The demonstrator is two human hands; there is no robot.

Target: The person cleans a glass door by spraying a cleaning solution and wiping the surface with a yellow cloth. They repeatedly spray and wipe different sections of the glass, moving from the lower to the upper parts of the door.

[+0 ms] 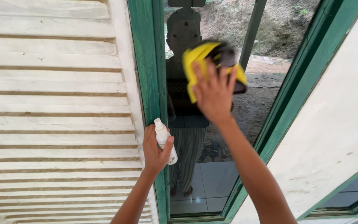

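My right hand [214, 93] presses a yellow cloth [197, 56] flat against a glass window pane [266, 91], fingers spread over the cloth. My left hand [154, 151] grips a small white spray bottle [164, 139], held upright next to the green window frame [148, 66]. The pane reflects a person, a tiled floor and a dirt bank.
A white slatted shutter [54, 108] fills the left side. A white wall [340, 120] stands to the right of the green frame, with another green-framed pane [353, 195] at the lower right.
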